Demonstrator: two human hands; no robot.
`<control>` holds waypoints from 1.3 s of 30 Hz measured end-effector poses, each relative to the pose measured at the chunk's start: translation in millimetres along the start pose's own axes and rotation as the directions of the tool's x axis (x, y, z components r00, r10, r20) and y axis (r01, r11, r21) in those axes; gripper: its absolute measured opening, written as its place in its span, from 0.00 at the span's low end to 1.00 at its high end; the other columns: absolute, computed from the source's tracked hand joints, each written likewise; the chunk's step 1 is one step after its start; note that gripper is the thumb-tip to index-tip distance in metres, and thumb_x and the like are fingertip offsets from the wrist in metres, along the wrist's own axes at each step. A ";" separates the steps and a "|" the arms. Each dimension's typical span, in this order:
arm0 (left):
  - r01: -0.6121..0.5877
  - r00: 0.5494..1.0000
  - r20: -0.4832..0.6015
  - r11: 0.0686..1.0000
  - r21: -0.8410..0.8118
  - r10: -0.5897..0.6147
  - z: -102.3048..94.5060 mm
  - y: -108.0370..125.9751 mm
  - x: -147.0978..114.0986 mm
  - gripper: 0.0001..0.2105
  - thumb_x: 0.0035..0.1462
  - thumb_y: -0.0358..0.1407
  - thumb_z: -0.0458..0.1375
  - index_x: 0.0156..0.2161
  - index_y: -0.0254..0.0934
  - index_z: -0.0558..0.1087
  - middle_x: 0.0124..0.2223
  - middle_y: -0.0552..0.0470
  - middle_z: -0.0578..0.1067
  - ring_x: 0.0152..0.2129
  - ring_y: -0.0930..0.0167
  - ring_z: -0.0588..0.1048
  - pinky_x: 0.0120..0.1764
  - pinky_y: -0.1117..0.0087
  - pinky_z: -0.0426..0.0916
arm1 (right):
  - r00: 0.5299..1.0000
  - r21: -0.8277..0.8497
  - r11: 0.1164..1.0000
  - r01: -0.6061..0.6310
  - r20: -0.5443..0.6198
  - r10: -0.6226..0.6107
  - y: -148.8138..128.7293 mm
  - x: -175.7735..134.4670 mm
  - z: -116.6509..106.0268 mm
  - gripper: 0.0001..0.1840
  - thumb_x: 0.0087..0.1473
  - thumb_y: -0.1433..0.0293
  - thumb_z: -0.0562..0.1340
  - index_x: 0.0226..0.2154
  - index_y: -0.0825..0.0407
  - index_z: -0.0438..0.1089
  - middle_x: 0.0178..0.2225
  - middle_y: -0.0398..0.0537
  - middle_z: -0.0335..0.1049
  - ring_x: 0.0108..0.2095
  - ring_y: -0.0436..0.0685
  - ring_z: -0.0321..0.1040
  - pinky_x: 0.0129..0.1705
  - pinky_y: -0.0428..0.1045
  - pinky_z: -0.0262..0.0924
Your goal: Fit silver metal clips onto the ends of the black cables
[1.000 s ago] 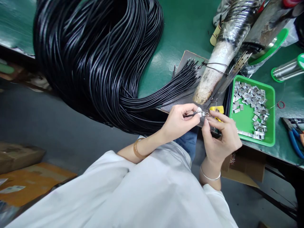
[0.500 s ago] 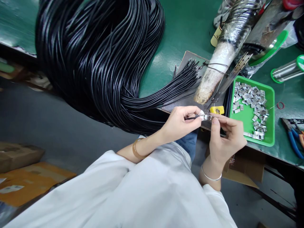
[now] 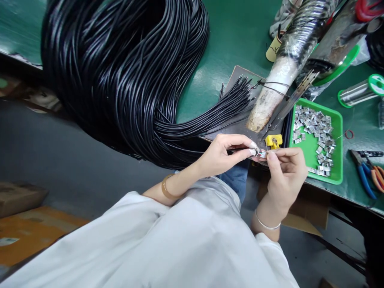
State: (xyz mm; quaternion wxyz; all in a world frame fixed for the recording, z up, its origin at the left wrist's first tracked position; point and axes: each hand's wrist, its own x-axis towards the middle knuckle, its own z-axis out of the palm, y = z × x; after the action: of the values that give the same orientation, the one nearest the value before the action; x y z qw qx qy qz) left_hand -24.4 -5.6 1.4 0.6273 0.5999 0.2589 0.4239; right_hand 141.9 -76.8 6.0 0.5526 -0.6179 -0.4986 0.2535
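My left hand [image 3: 219, 156] is closed, its thumb and forefinger pinching the end of a thin black cable [image 3: 232, 151]. A small metal USB connector [image 3: 262, 154] shows at the cable's end, in the narrow gap between my two hands. The thumb and forefinger of my right hand [image 3: 286, 172] pinch the connector's far end. Fine coloured details on the connector are too small to make out. A large coil of black cables [image 3: 129, 84] lies on the left, its bundled ends [image 3: 240, 90] just beyond my hands.
A green tray [image 3: 339, 148] holds many metal connector shells. Near it are pliers [image 3: 363, 172], a solder spool [image 3: 355, 94] and a red ring [image 3: 349, 134]. A wrapped white tube [image 3: 267, 94] angles down towards a yellow block [image 3: 274, 140] at the green table's [image 3: 228, 36] edge.
The connector has turned between my fingers, now showing coloured details. My right hand has shifted slightly left, and both hands keep their pinch. The camera view has moved a little.
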 end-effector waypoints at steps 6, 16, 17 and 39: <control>0.185 0.980 0.088 0.976 -0.113 -0.176 -0.5 -6.7 0.0 0.10 0.58 0.37 0.61 0.37 0.30 0.78 0.25 0.54 0.72 0.20 0.79 0.64 0.25 0.76 0.60 | 0.981 -0.227 0.962 0.152 -0.083 -0.175 2.0 -1.2 3.3 0.07 0.54 0.66 0.68 0.33 0.51 0.71 0.31 0.41 0.74 0.31 0.49 0.75 0.33 0.44 0.71; 0.213 0.977 0.007 0.972 -0.096 -0.213 3.2 -9.5 4.4 0.12 0.60 0.40 0.59 0.34 0.31 0.75 0.26 0.55 0.65 0.22 0.79 0.60 0.26 0.75 0.54 | 0.847 -0.137 0.941 0.310 -0.411 -0.339 -6.6 -1.4 9.4 0.09 0.59 0.71 0.63 0.43 0.51 0.68 0.24 0.37 0.74 0.18 0.49 0.70 0.19 0.45 0.65; 0.212 0.977 -0.010 0.973 -0.094 -0.214 3.7 -8.8 5.0 0.11 0.60 0.40 0.59 0.34 0.31 0.75 0.26 0.55 0.66 0.23 0.78 0.61 0.26 0.75 0.55 | 0.865 -0.168 0.945 0.281 -0.382 -0.325 -6.1 -2.2 10.4 0.08 0.59 0.72 0.63 0.42 0.51 0.68 0.27 0.40 0.76 0.22 0.51 0.75 0.23 0.47 0.70; 0.140 0.984 -0.117 0.990 0.028 -0.136 11.5 -1.2 8.7 0.10 0.59 0.39 0.60 0.33 0.33 0.76 0.26 0.53 0.72 0.23 0.76 0.69 0.26 0.76 0.63 | 0.896 -0.403 0.833 0.379 -0.066 -0.439 -7.9 2.9 17.8 0.07 0.52 0.77 0.66 0.33 0.50 0.70 0.42 0.46 0.78 0.43 0.55 0.78 0.43 0.54 0.77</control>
State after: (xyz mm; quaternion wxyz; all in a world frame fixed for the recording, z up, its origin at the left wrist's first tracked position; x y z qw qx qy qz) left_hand -10.1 -4.3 3.5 0.6284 0.5662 0.3431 0.4083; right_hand 125.0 -67.3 9.5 0.5011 -0.6094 -0.6140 -0.0212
